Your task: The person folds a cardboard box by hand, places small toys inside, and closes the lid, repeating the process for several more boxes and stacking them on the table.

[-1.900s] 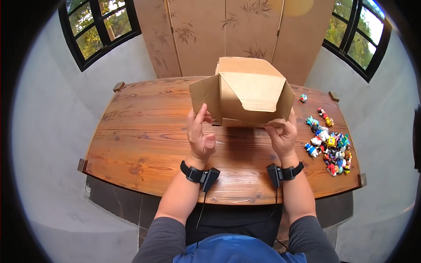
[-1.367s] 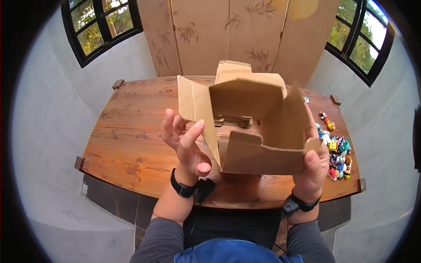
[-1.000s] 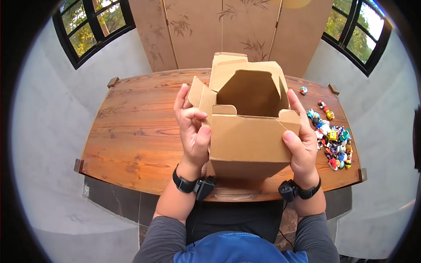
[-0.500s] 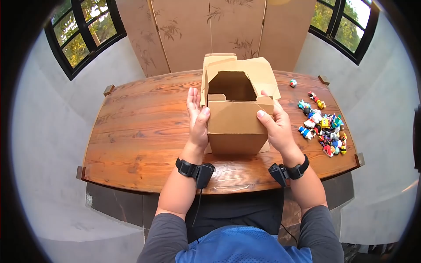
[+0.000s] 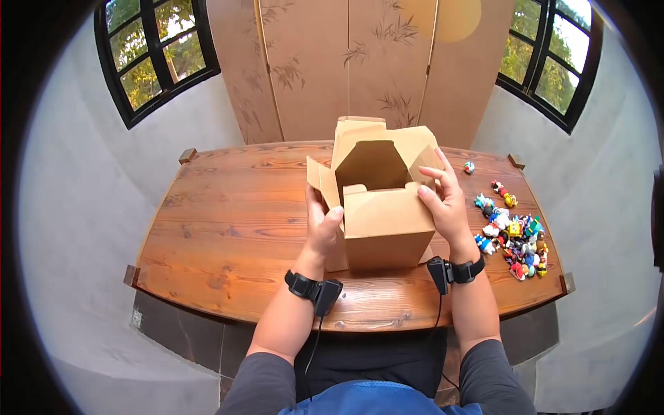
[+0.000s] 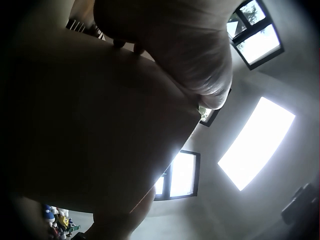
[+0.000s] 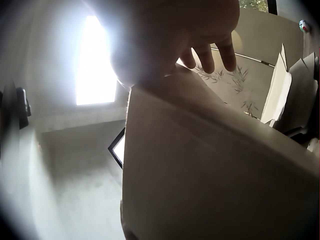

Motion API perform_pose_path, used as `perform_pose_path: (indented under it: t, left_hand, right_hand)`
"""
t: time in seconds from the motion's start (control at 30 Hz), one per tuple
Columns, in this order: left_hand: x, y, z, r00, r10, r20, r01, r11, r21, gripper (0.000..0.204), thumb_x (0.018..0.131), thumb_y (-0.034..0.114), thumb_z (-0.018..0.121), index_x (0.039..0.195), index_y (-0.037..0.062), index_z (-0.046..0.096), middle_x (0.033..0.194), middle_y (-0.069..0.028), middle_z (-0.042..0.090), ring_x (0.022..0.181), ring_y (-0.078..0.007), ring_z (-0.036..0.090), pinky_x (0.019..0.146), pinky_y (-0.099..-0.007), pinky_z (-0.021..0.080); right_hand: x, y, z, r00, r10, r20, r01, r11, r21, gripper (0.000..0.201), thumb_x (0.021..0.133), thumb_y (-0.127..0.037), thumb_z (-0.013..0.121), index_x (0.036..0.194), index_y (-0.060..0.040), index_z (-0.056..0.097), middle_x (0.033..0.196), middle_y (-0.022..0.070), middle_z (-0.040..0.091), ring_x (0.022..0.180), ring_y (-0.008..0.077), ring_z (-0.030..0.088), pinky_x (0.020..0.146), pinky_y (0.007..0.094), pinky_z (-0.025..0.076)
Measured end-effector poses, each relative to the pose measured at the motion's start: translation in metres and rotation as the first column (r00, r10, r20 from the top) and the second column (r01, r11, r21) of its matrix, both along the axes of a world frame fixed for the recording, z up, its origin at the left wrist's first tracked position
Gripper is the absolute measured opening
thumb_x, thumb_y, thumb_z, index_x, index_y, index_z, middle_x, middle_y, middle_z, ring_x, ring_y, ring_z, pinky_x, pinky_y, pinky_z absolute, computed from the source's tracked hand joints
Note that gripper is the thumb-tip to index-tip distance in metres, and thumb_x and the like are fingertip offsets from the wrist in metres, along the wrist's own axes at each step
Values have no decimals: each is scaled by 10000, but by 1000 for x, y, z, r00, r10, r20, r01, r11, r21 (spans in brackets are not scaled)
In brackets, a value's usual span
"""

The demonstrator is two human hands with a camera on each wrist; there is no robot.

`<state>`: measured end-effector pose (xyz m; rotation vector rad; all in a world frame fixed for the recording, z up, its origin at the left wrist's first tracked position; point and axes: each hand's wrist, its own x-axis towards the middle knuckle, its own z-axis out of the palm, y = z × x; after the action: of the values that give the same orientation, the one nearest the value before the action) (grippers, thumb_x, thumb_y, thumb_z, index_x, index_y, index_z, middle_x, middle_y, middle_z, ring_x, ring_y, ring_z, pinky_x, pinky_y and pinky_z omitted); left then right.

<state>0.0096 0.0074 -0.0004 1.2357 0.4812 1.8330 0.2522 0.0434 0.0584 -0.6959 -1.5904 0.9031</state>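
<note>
An open brown cardboard box (image 5: 387,221) stands near the middle of the wooden table, flaps up, its opening facing up and away from the person. My left hand (image 5: 324,225) grips its left side, thumb at the near corner and fingers behind the left flap (image 5: 322,178). My right hand (image 5: 446,204) rests its thumb at the near right top corner, while its fingers are raised and spread beside the right flap (image 5: 423,164). In the right wrist view the fingertips show beyond the box edge. The dark box wall (image 6: 100,125) fills much of the left wrist view.
Flat cardboard (image 5: 337,257) shows under the box and behind it. On the right side of the table (image 5: 221,228) lies a pile of small toy figures (image 5: 515,232). A small round toy (image 5: 469,167) sits farther back. A folding screen (image 5: 346,62) stands behind the table.
The box was tipped toward the person, then lowered and set upright over the flat cardboard. Since half a second ago, the right hand's fingers have lifted and spread, and the left flap has swung outward.
</note>
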Motion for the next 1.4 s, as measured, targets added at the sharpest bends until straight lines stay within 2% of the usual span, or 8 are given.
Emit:
perform_pose_path:
  t: [0.2, 0.43, 0.53, 0.87, 1.07, 1.1, 1.17, 1.4]
  left_hand:
    - [0, -6, -3, 1000, -29, -11, 28, 998, -53, 865, 806, 223, 610, 1523, 49, 159, 1477, -132, 343, 1354, -244, 379, 1138, -411, 319]
    - [10, -14, 1, 994, 37, -103, -50, 991, -126, 891, 777, 237, 522, 1543, 63, 100, 1429, -161, 388, 1296, -287, 458, 1103, -417, 382]
    - [10, -14, 1, 995, 33, -97, -43, 993, -109, 897, 778, 240, 524, 1544, 59, 94, 1430, -163, 388, 1295, -287, 456, 1105, -417, 378]
    - [9, -14, 0, 996, 12, -93, -25, 990, -141, 929, 775, 299, 553, 1547, 69, 90, 1424, -170, 390, 1282, -296, 469, 1093, -420, 390]
    - [5, -11, -4, 996, -69, -56, 62, 990, -128, 951, 797, 302, 615, 1557, 63, 97, 1508, -139, 302, 1380, -263, 347, 1150, -407, 303]
    - [5, -11, -5, 996, -71, -54, 64, 989, -130, 951, 797, 302, 615, 1557, 63, 97, 1508, -139, 302, 1380, -263, 347, 1150, -407, 303]
    - [3, -10, -3, 996, -63, -59, 54, 989, -139, 942, 802, 304, 621, 1558, 65, 112, 1516, -138, 299, 1398, -265, 323, 1161, -402, 283]
    - [-14, -8, 54, 902, 120, -416, -219, 955, -199, 883, 854, 233, 657, 1557, 29, 163, 1521, -195, 332, 1361, -310, 398, 1120, -437, 357]
  right_hand:
    - [0, -16, -41, 933, 168, -319, -176, 984, 4, 617, 850, 46, 458, 1463, -1, 410, 1474, 113, 432, 1388, 219, 386, 1170, 357, 273]
    - [-8, -21, -37, 892, 197, -407, -183, 980, 74, 1002, 812, 72, 420, 1580, -155, -182, 1660, 133, 94, 1501, 244, 202, 1198, 363, 211]
    - [-9, -19, -38, 920, 120, -374, -90, 991, 97, 1031, 802, 71, 416, 1557, -166, -245, 1663, 118, 65, 1505, 240, 188, 1206, 362, 189]
    - [-4, -18, -27, 914, 258, -313, -250, 966, 68, 882, 751, 70, 398, 1584, -37, 127, 1653, 142, 138, 1516, 242, 175, 1218, 350, 158]
    - [8, -12, -21, 993, 108, -42, -101, 984, 146, 771, 744, 59, 427, 1505, -13, 329, 1598, 184, 278, 1507, 278, 226, 1228, 372, 155]
    - [12, -13, -14, 984, 56, 171, -90, 976, 200, 748, 747, 51, 439, 1487, -6, 346, 1573, 195, 317, 1501, 294, 241, 1224, 379, 172]
    - [19, -21, 9, 859, -110, 499, -86, 931, 355, 710, 775, -7, 526, 1465, -13, 357, 1499, 226, 406, 1419, 361, 379, 1179, 411, 305]
    - [36, -28, 89, 495, -163, 853, -66, 972, 224, 806, 847, -278, 704, 1511, -79, 291, 1415, 227, 491, 1249, 404, 535, 1030, 457, 461]
